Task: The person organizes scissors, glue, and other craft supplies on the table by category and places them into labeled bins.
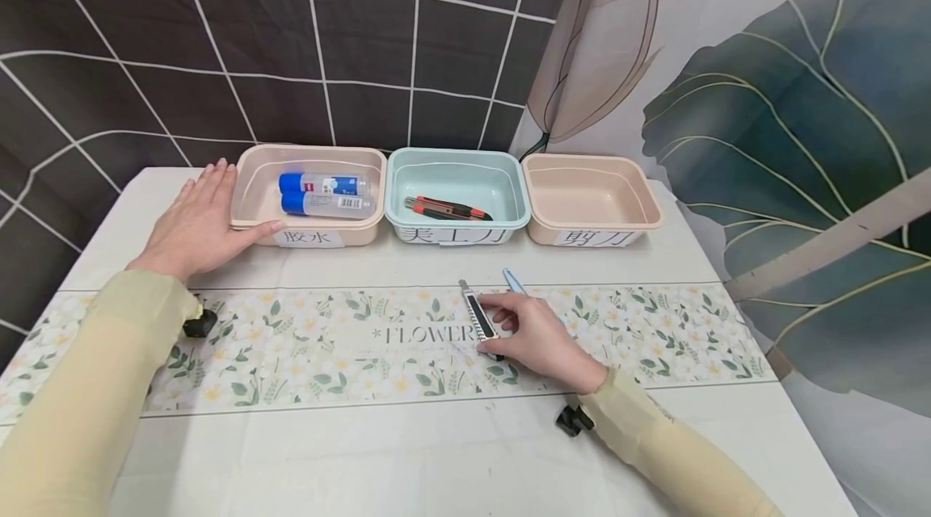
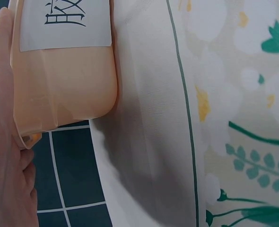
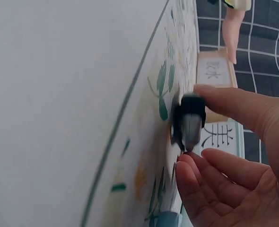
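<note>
Thumb and fingers of the right hand (image 1: 534,335) are clamped on a slim silver-and-black utility knife (image 1: 480,317), in front of the light-blue rectangular plastic bin (image 1: 458,175). Beside this hand, also in front of the light-blue bin, lies a narrow light-blue object (image 1: 513,281), partly covered by the hand. Left of the light-blue bin, the left hand (image 1: 192,224) rests on a pale-pink plastic bin (image 1: 256,182), its fingers straight and nearly together, thumb apart; inside are two clear blue-capped bottles (image 1: 327,205). Red-and-black utility knives (image 1: 451,209) lie inside the light-blue bin; right of it stands another pale-pink bin (image 1: 589,198).
</note>
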Demonstrator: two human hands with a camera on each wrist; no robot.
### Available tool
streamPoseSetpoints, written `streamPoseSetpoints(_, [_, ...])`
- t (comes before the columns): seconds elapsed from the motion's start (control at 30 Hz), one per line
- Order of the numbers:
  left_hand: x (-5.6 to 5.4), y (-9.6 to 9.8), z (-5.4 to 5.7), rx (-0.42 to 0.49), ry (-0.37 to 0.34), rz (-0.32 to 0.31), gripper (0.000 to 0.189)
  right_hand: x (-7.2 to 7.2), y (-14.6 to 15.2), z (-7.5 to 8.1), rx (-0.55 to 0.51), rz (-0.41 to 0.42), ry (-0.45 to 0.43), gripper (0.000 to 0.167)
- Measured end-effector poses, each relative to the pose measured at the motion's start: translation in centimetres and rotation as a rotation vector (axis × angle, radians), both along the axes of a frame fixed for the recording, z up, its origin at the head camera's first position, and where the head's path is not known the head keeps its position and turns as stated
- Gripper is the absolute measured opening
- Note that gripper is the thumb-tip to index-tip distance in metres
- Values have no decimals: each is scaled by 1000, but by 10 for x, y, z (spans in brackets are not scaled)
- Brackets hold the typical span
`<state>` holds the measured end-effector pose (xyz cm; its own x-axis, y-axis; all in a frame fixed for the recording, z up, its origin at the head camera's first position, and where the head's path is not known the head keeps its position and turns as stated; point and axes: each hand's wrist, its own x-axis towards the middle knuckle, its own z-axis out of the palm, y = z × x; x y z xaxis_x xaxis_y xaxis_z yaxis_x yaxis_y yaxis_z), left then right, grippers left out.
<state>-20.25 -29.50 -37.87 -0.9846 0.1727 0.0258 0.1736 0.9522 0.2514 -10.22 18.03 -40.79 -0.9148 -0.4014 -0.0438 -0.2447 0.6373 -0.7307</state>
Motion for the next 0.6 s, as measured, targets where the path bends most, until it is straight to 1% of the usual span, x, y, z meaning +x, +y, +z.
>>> streamPoseSetpoints(0.27, [0,0,1,3,-6,-2,114,1,-3,2,58,77,7,57])
streamPoseSetpoints(0.4, [0,-1,1,7,-4,-4,114,0,-3,3,94,92,23,54])
streamPoseSetpoints(0.6, [0,-2,1,9,-9,0,115,0,-1,3,122,116,65,43])
